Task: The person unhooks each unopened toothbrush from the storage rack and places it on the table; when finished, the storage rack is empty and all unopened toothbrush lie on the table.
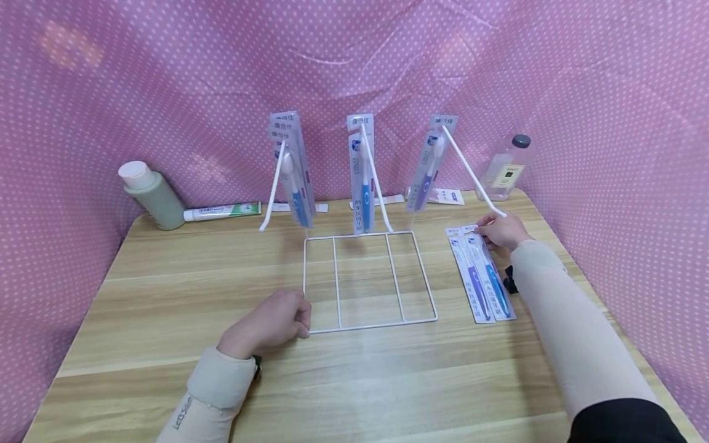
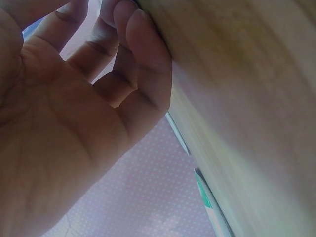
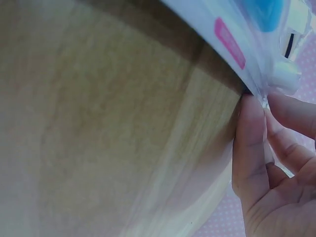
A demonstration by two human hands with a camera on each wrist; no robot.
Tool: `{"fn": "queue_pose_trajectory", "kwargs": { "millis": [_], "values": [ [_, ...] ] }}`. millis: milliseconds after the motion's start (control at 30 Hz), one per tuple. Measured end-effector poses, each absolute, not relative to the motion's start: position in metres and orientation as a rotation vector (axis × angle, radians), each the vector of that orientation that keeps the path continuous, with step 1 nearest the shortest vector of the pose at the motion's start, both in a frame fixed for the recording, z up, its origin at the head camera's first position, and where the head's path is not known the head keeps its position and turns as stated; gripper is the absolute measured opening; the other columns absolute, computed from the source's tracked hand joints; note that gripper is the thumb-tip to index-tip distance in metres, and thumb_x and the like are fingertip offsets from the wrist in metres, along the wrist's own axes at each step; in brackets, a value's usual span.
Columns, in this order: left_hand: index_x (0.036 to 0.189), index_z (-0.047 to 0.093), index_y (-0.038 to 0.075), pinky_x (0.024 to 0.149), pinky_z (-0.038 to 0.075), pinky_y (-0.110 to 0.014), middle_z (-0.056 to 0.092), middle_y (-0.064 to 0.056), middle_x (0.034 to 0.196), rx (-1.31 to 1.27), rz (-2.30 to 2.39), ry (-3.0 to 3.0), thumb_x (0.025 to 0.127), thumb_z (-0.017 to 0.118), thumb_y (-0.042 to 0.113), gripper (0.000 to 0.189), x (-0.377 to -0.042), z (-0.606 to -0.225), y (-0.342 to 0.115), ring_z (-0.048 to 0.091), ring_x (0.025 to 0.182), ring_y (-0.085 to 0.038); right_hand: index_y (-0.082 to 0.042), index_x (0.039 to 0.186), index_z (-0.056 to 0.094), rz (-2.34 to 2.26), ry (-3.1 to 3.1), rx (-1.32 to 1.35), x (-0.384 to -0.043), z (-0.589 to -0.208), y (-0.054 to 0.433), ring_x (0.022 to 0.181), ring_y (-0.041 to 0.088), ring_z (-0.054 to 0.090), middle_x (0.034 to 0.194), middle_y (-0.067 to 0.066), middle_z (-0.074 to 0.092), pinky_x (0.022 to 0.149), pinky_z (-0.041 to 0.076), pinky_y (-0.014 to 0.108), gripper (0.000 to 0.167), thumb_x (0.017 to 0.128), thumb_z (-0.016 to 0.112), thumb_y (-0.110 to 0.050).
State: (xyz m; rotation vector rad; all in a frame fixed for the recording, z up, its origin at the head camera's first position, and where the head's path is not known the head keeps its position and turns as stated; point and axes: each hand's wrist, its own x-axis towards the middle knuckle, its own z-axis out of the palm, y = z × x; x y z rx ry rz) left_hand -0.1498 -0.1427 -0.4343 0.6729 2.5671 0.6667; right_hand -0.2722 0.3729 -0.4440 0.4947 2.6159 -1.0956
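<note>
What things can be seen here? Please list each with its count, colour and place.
Wire rack: 1, white, middle of table
Hanging toothbrush packs: several, overlapping, clear with blue or purple brushes, on the rack's three prongs
Loose toothbrush packs: 2, clear with purple and blue brushes, right of rack
Toothpaste tube: 1, white and green, back left
Opaque bottle: 1, grey-green, white cap, far left
Clear bottle: 1, colourless, black cap, back right
Flat items: several, mostly white, partly hidden, back edge
Table: 1, wood-coloured, below everything
Curtain: pink, white-dotted, around table
Left hand: 1, bare, rack's near left corner
Right hand: 1, bare, pinching the blue-brush pack
Sleeves: 2, beige, both forearms
</note>
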Motion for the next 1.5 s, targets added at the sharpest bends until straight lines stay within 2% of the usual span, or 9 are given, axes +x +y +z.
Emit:
{"fn": "queue_pose_trajectory", "kwargs": {
  "millis": [200, 533, 667, 833, 933, 1067, 1200, 1333, 1500],
  "values": [
    [0.070, 0.064, 0.018, 0.077, 0.048, -0.035, 0.059, 0.004, 0.082, 0.667, 0.676, 2.566, 0.084, 0.084, 0.004, 0.029, -0.150, -0.435, -0.143, 0.055, 0.080, -0.014, 0.002, 0.121, 0.061, -1.089, 2.611, 0.500, -0.272, -0.444, 0.373, 0.069, 0.015, 0.060, 0.084, 0.006, 0.063, 0.062, 0.052, 0.028, 0.022, 0.104, 0.064, -0.013],
    [0.071, 0.064, 0.018, 0.079, 0.046, -0.036, 0.058, 0.004, 0.083, 0.650, 0.675, 2.563, 0.085, 0.085, 0.005, 0.028, -0.149, -0.436, -0.143, 0.054, 0.083, -0.016, 0.001, 0.128, 0.057, -1.357, 2.465, 0.600, -0.271, -0.448, 0.370, 0.068, 0.014, 0.053, 0.088, 0.005, 0.058, 0.059, 0.046, 0.027, 0.026, 0.105, 0.061, -0.009],
    [0.070, 0.064, 0.018, 0.079, 0.047, -0.035, 0.058, 0.004, 0.082, 0.659, 0.674, 2.564, 0.084, 0.085, 0.005, 0.029, -0.149, -0.436, -0.143, 0.054, 0.082, -0.016, -0.001, 0.128, 0.059, -1.300, 2.475, 0.567, -0.271, -0.446, 0.372, 0.070, 0.014, 0.055, 0.090, 0.004, 0.060, 0.061, 0.047, 0.027, 0.027, 0.106, 0.063, -0.015],
    [0.071, 0.064, 0.017, 0.079, 0.047, -0.036, 0.059, 0.003, 0.084, 0.627, 0.671, 2.548, 0.086, 0.083, 0.005, 0.028, -0.149, -0.435, -0.143, 0.055, 0.082, -0.016, 0.003, 0.137, 0.057, -1.186, 2.649, 0.329, -0.271, -0.420, 0.374, 0.079, 0.015, 0.064, 0.099, 0.008, 0.069, 0.072, 0.057, 0.031, 0.046, 0.109, 0.057, -0.034],
    [0.072, 0.064, 0.017, 0.080, 0.047, -0.037, 0.060, 0.003, 0.084, 0.610, 0.666, 2.542, 0.088, 0.083, 0.005, 0.027, -0.149, -0.434, -0.143, 0.055, 0.083, -0.017, 0.008, 0.143, 0.054, -1.360, 2.730, 0.204, -0.272, -0.385, 0.363, 0.081, 0.010, 0.069, 0.101, 0.002, 0.073, 0.077, 0.060, 0.027, 0.053, 0.111, 0.054, -0.034],
    [0.072, 0.064, 0.017, 0.080, 0.048, -0.037, 0.060, 0.002, 0.084, 0.614, 0.665, 2.545, 0.088, 0.083, 0.005, 0.027, -0.149, -0.431, -0.144, 0.056, 0.082, -0.017, -0.002, 0.135, 0.065, -1.775, 2.676, 0.094, -0.270, -0.332, 0.333, 0.084, 0.004, 0.069, 0.097, -0.009, 0.075, 0.077, 0.058, 0.018, 0.042, 0.107, 0.063, -0.034],
    [0.071, 0.064, 0.016, 0.077, 0.047, -0.035, 0.060, 0.002, 0.082, 0.632, 0.685, 2.547, 0.086, 0.083, 0.003, 0.027, -0.149, -0.430, -0.146, 0.055, 0.081, -0.016, -0.008, 0.122, 0.072, -2.224, 2.423, -0.144, -0.267, -0.296, 0.301, 0.096, 0.011, 0.071, 0.108, -0.002, 0.076, 0.086, 0.058, 0.020, 0.030, 0.102, 0.071, -0.030],
    [0.071, 0.064, 0.017, 0.075, 0.047, -0.034, 0.060, 0.003, 0.081, 0.650, 0.705, 2.546, 0.085, 0.083, 0.003, 0.028, -0.150, -0.431, -0.147, 0.055, 0.079, -0.016, -0.005, 0.118, 0.073, -2.520, 2.108, -0.327, -0.268, -0.285, 0.277, 0.101, 0.017, 0.073, 0.112, 0.005, 0.075, 0.088, 0.059, 0.025, 0.026, 0.099, 0.075, -0.022],
    [0.071, 0.064, 0.017, 0.079, 0.048, -0.036, 0.060, 0.004, 0.082, 0.652, 0.694, 2.549, 0.086, 0.083, 0.004, 0.028, -0.150, -0.433, -0.145, 0.055, 0.081, -0.016, -0.007, 0.112, 0.074, -2.664, 1.978, -0.335, -0.271, -0.289, 0.264, 0.094, 0.014, 0.072, 0.105, 0.003, 0.076, 0.083, 0.060, 0.024, 0.018, 0.097, 0.077, -0.018]
  ]
}}
